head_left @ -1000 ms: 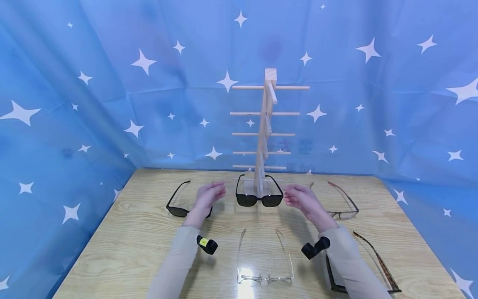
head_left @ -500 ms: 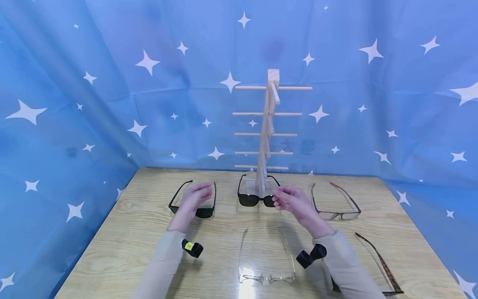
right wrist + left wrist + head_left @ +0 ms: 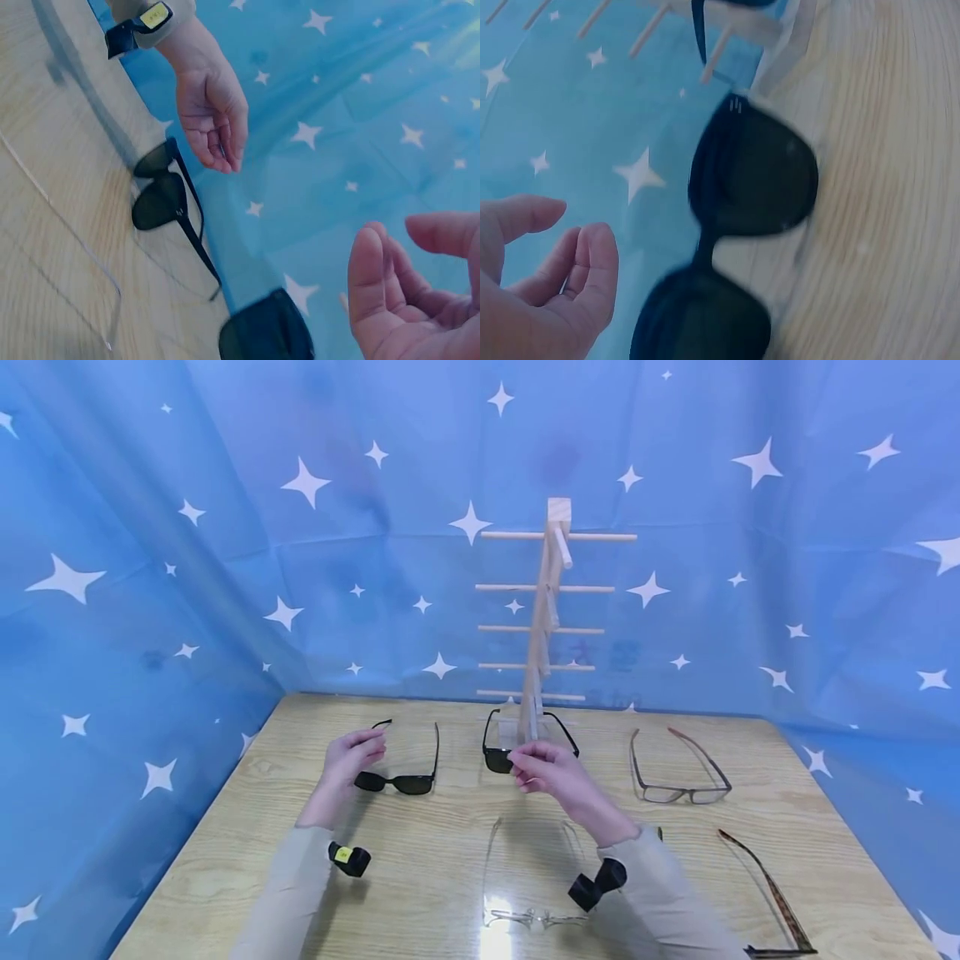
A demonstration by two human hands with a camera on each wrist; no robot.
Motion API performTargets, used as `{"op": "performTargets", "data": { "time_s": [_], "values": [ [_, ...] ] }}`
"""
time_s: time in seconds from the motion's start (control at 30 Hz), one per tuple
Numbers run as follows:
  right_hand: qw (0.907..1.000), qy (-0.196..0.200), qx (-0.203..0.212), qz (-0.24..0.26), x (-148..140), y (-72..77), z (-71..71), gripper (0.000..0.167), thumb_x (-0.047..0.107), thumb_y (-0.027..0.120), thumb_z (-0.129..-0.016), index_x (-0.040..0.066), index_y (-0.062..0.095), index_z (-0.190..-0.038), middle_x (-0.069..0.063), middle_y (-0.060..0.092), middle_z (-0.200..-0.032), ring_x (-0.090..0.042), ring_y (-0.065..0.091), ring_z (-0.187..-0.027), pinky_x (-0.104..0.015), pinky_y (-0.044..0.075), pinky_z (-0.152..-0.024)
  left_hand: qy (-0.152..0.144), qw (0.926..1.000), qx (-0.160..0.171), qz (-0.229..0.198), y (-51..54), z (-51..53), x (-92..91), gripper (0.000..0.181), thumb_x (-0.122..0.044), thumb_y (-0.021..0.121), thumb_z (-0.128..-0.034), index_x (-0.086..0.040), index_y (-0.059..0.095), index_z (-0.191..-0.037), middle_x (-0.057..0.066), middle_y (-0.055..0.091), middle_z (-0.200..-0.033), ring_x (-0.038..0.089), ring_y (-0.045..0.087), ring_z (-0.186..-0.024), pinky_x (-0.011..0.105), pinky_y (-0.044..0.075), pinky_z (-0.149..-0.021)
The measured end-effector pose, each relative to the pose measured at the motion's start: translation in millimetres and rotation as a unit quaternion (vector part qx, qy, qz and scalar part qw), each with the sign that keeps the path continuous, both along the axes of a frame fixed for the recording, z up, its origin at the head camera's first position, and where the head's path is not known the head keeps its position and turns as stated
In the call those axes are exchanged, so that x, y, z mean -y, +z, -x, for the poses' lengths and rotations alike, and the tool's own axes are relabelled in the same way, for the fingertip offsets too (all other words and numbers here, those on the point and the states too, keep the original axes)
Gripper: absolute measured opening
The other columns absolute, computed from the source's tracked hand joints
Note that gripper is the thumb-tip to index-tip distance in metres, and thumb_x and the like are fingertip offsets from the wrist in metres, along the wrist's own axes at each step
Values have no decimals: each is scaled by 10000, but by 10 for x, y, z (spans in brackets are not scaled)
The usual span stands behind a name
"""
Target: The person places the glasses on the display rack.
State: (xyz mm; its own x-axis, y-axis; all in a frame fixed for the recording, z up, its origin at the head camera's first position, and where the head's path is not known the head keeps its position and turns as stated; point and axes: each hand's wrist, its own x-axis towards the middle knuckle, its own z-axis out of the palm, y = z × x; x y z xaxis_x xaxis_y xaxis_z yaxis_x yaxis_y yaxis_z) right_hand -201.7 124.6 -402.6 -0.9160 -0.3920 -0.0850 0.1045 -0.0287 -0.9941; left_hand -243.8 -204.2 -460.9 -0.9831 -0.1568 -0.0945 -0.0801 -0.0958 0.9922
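A pale wooden display stand with horizontal bars (image 3: 542, 610) rises from the bench (image 3: 225, 827), before a blue curtain printed with white stars (image 3: 405, 427). No box or tray shows; the stand does the holding. At its foot, a pair of black-framed sunglasses with dark lenses (image 3: 498, 761) sits with one temple on each side of the upright, seemingly carried by the lowest bar so the lenses face the person.

The person's right hand (image 3: 551, 777) is in front of the stand's foot, near those sunglasses and overlapping one lens in the head view. Its thumb and fingertips are apart, with nothing between them. The left hand (image 3: 351, 764) is left of the stand, just beside a second pair of black sunglasses with dark lenses (image 3: 413, 785); its fingers curve loosely, and the left wrist view shows a gap to the frame.

That second pair rests on the bench, unfolded, temples pointing back, probably laid so for easy lifting. Placed likewise are brown-framed clear-lensed spectacles (image 3: 678, 792) right of the stand and thin, pale-framed clear spectacles (image 3: 530, 917) in front of it. Farther forward and right, dark-fronted glasses with mottled brown temples (image 3: 787, 914) are partly hidden by the sleeve.
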Motion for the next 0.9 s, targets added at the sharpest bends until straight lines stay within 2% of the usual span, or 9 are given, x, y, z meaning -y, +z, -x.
{"op": "performTargets", "data": {
  "time_s": [0.07,0.13,0.3,0.4,0.6,0.77,0.9],
  "values": [
    [10000,73,11,-43,78,1,-3,228,137,585,-929,-71,561,-1017,-48,599,-816,-133,598,-715,-269,539,-677,39,9999,-126,107,-26,8,85,304,-29,636,-857,113,603,-1125,22,648,-867,70,636,-749,200,541,-734],
    [9999,107,51,-83,162,-8,-2,215,135,589,-926,-61,573,-1013,-38,608,-815,-131,608,-721,-266,540,-677,240,9993,3,289,12,-11,126,346,-3,609,-858,161,553,-1158,14,644,-841,64,634,-733,198,542,-728],
    [9996,182,47,-218,387,-80,21,239,104,578,-926,-92,567,-1062,-38,632,-841,-125,623,-750,-290,549,-715,400,9987,-40,298,-112,12,315,333,-23,634,-827,141,591,-1114,0,639,-835,70,641,-736,198,545,-719],
    [9993,209,4,-304,520,-150,53,255,84,578,-919,-110,563,-1084,-62,644,-866,-137,631,-776,-329,554,-752,538,9982,-50,274,-109,-2,373,347,20,590,-850,189,535,-1149,2,630,-810,68,632,-717,208,546,-726],
    [9990,148,91,-411,772,-286,121,285,61,592,-903,-119,562,-1123,-119,651,-931,-145,641,-793,-416,542,-810,850,9956,184,349,-113,10,472,335,18,567,-895,179,512,-1184,-79,612,-737,23,602,-673,188,538,-710],
    [9976,-195,197,-629,954,-379,181,296,36,570,-907,-132,552,-1151,-130,643,-937,-150,634,-791,-446,529,-834,710,9942,349,730,-130,26,533,344,-19,575,-905,167,520,-1189,-61,610,-749,16,585,-678,220,543,-729],
    [9959,-381,231,-788,1048,-480,241,307,47,554,-912,-130,547,-1162,-178,627,-998,-259,637,-878,-447,522,-847,439,9908,410,1214,-142,19,541,358,-55,589,-905,161,532,-1185,-38,621,-793,12,575,-694,218,534,-728]
  ]
}}
